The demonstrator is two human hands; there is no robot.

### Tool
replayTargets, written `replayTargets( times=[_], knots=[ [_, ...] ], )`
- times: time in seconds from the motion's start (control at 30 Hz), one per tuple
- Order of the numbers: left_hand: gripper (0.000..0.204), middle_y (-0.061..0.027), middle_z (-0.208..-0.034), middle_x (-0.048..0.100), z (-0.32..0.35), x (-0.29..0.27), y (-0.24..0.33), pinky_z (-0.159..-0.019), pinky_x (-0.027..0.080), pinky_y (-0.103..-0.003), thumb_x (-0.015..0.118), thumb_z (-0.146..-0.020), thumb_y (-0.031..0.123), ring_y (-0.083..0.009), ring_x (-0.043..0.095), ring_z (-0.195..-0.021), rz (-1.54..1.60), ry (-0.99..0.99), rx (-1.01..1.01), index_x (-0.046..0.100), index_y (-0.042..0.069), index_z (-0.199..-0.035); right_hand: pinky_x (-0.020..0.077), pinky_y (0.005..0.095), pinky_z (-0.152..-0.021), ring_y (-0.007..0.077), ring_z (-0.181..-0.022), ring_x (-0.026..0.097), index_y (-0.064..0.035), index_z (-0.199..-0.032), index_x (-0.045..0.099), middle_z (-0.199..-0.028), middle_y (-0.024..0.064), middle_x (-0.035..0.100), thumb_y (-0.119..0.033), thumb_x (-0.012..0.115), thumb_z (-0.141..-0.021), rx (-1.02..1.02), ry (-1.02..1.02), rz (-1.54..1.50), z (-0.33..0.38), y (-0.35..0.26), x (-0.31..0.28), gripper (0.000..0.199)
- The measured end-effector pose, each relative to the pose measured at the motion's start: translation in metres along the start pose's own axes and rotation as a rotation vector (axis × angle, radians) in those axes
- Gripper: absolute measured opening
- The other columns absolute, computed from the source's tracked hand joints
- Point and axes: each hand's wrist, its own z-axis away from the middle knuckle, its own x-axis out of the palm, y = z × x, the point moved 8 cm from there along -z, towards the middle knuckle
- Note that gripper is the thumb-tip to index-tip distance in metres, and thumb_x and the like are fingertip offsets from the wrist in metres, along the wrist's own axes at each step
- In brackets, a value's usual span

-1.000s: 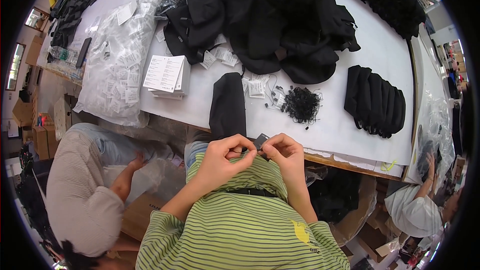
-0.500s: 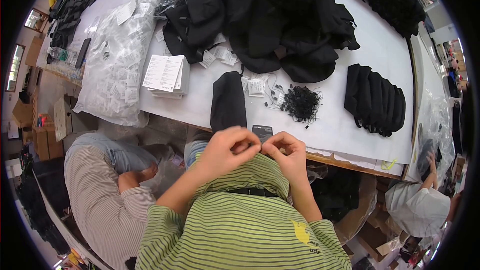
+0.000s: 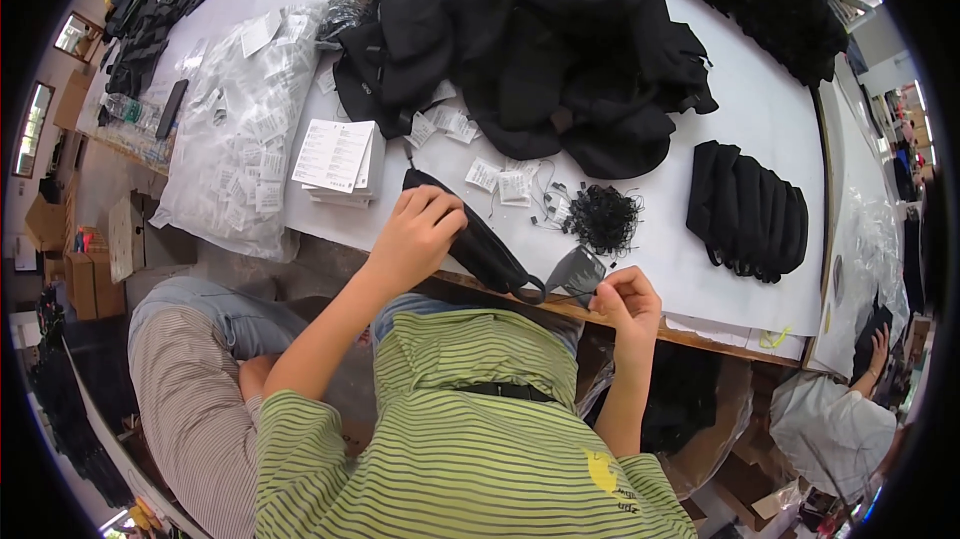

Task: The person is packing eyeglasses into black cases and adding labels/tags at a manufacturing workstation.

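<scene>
- Gripping a long, narrow black fabric pouch [image 3: 485, 247] near its far end with the left hand [image 3: 418, 226], fingers curled over it.
- Holding it over the near edge of the white-topped table [image 3: 680, 289], long axis slanting from far left to near right; pointing a black strap loop [image 3: 530, 292] toward the right hand [image 3: 628, 301], and the opposite, tabbed end away to the upper left.
- Pinching at the near corner of a dark grey rectangular card tag [image 3: 577, 271] with right thumb and forefinger, tips almost together; keeping the tag tilted, just beside the strap loop.
- Covering part of the pouch with the left fingers; hiding its underside too. Impossible to tell card from cord between the right fingertips, or contact from clearance beneath the pouch. Too small to read: markings on the tag.
- Differing from half a second ago: hands now well apart instead of together; left hand moved onto the pouch; pouch turned from lying nearly straight away to slanting; tag shifted rightward and tilted.
</scene>
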Motion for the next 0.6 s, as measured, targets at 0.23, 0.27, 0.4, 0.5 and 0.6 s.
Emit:
replayTargets(
  times=[0.23,0.27,0.4,0.5,0.6],
  knots=[
    [0.02,-0.0061,-0.105,0.06,0.018,-0.011,0.004,-0.091,0.041,-0.039,0.066,-0.068,0.001,-0.0243,0.054,-0.107,0.028,0.044,0.004,0.055,0.005,-0.084,0.0408,0.0206,-0.06,0.0079,-0.066,0.055,-0.0012,-0.086,0.056,-0.075,0.0027,0.059,-0.006,0.065,-0.087,0.017,-0.043,-0.011,-0.007,-0.001,0.007,0.01],
    [0.021,-0.0063,-0.103,0.06,0.014,-0.016,0.005,-0.091,0.041,-0.039,0.067,-0.067,0.001,-0.0241,0.055,-0.106,0.038,0.057,0.007,0.055,0.005,-0.084,0.0407,0.0206,-0.06,0.0078,-0.066,0.055,-0.0012,-0.086,0.056,-0.075,0.0026,0.059,-0.006,0.065,-0.087,0.019,-0.053,-0.012,-0.007,-0.001,0.008,0.01],
    [0.025,-0.0062,-0.096,0.059,0.012,-0.012,0.003,-0.09,0.042,-0.038,0.069,-0.064,0.0,-0.0244,0.056,-0.101,0.071,0.025,0.078,0.055,0.005,-0.084,0.0364,0.0187,-0.056,0.0057,-0.061,0.051,-0.0033,-0.085,0.055,-0.069,0.001,0.057,-0.007,0.063,-0.087,0.011,-0.028,-0.003,-0.005,-0.001,0.011,0.01],
    [0.026,-0.0062,-0.091,0.058,0.01,-0.012,-0.003,-0.086,0.043,-0.037,0.07,-0.064,-0.001,-0.0253,0.057,-0.094,0.132,0.0,0.038,0.056,0.005,-0.085,0.0361,0.0188,-0.056,0.0057,-0.06,0.051,-0.0033,-0.085,0.055,-0.068,0.0009,0.056,-0.007,0.063,-0.088,0.031,-0.027,0.014,-0.002,-0.002,0.01,0.01],
    [0.027,-0.0064,-0.086,0.057,0.008,-0.01,-0.005,-0.083,0.044,-0.036,0.07,-0.063,-0.001,-0.0253,0.056,-0.088,0.157,-0.032,0.082,0.058,0.004,-0.086,0.0351,0.0181,-0.054,0.0051,-0.059,0.05,-0.0037,-0.084,0.054,-0.067,0.0004,0.056,-0.007,0.062,-0.088,0.039,-0.027,0.035,0.0,0.002,0.005,0.01]
  ],
)
